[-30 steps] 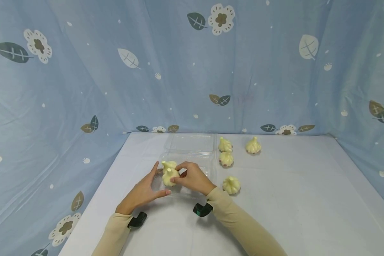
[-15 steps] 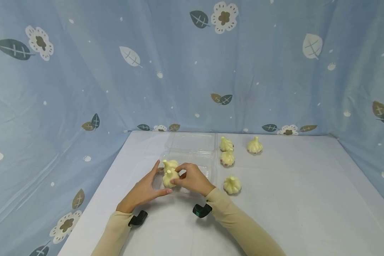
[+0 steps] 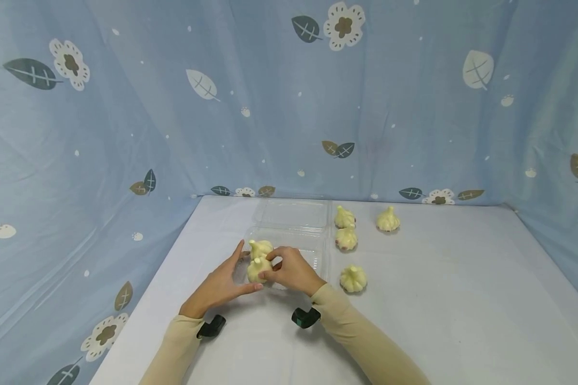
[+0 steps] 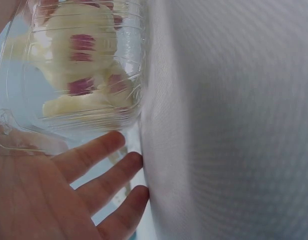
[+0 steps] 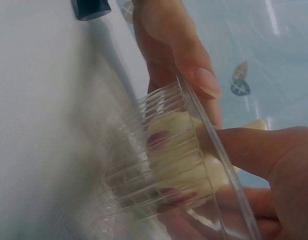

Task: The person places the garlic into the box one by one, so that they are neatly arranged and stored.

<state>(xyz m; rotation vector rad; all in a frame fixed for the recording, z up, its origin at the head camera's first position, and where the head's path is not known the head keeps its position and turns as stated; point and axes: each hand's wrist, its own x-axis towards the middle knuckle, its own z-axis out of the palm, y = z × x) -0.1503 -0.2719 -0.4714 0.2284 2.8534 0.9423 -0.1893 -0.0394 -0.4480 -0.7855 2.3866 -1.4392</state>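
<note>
A clear plastic clamshell container [image 3: 289,237] lies on the table, its lid [image 3: 294,213] folded back away from me. In its left end sit two pale garlic bulbs, a rear one [image 3: 260,248] and a front one [image 3: 257,270]. My right hand [image 3: 294,270] pinches the front bulb between thumb and fingers. Seen from the right wrist, purple marks on the garlic [image 5: 176,150] show through the ribbed wall. My left hand [image 3: 217,289] spreads round the container's left end, thumb at the front. In the left wrist view its straight fingers [image 4: 91,155] lie beside the wall.
Right of the container, two more bulbs [image 3: 344,217] [image 3: 346,238] stand one behind the other. Another garlic bulb [image 3: 388,220] is at the back right, and one [image 3: 353,278] lies nearer me. A blue patterned curtain [image 3: 289,107] encloses the white table [image 3: 438,299].
The whole head view has shifted slightly. Both hands keep their places at the container, and the right hand still pinches the front bulb.
</note>
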